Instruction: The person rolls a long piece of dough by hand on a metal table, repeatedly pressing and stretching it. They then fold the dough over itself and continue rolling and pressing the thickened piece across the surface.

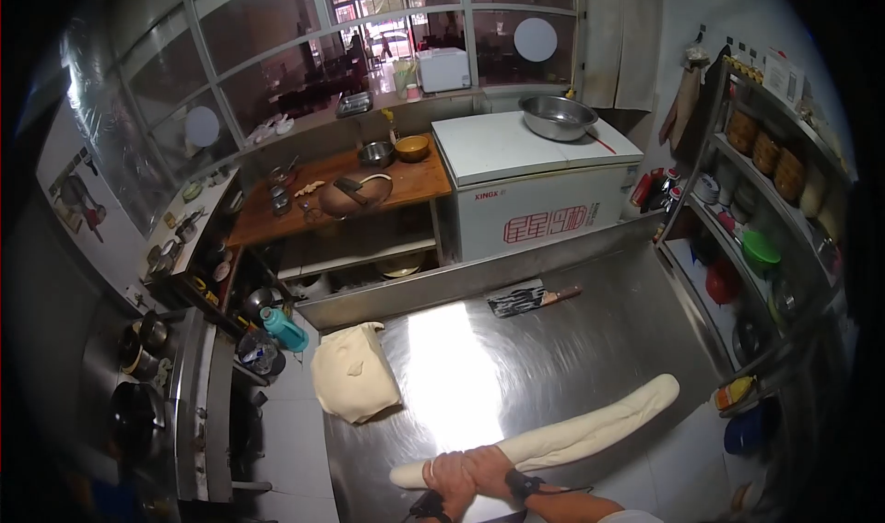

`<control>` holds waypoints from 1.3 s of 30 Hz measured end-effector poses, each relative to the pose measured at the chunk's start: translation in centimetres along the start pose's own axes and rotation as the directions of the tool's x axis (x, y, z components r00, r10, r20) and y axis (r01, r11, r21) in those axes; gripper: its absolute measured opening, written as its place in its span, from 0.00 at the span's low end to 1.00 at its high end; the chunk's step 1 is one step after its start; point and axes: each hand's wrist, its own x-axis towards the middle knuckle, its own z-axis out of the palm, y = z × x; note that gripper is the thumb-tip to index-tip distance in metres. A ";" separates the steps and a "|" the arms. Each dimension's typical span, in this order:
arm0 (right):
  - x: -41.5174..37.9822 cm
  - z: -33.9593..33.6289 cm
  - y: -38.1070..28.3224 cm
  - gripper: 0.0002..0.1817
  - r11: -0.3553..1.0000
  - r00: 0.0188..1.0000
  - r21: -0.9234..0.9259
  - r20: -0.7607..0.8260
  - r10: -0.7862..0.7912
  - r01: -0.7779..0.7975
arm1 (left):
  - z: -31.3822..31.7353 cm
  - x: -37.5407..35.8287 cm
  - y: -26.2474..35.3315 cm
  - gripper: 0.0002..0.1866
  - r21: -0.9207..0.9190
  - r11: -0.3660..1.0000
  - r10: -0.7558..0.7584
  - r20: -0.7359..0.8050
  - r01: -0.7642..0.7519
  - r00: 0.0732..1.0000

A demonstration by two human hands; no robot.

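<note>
A long roll of pale dough point(590, 426) lies across the front of the steel table point(553, 348), its right end thicker than its left. Both hands are on the dough near its left end, side by side and touching. My left hand point(449, 479) has its fingers curled over the roll. Just to its right, my right hand point(489, 469) also wraps round the dough. A large block of dough point(355, 373) sits at the table's left edge. Toward the back lies a cleaver point(530, 298) with a wooden handle and pale smears on its blade.
Behind the table's raised steel edge point(479, 272) stand a white chest freezer point(535, 191) bearing a metal basin point(559, 117), and a wooden counter point(419, 180) with bowls. Shelves point(737, 200) rise at the right. A stove point(198, 403) and a teal flask point(283, 329) are at the left.
</note>
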 end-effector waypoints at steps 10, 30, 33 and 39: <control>8.2 0.2 7.0 0.13 0.999 0.999 0.042 0.037 -0.007 0.005 | 4.6 8.6 -4.2 0.09 0.102 0.992 -0.092 0.132 0.079 0.987; -2.1 -0.9 5.1 0.12 0.999 0.994 -0.032 -0.104 -0.036 0.033 | 5.5 0.3 1.6 0.15 0.064 0.998 0.013 -0.029 -0.011 1.000; 1.9 -2.0 8.0 0.13 0.998 0.999 -0.052 -0.049 0.017 -0.020 | 6.2 5.9 -0.3 0.08 0.059 0.996 0.054 0.147 -0.063 0.988; 6.8 -4.9 10.3 0.13 0.995 0.957 0.008 0.272 0.098 -0.104 | 7.6 10.1 -0.3 0.13 0.173 0.985 -0.038 0.082 0.024 0.996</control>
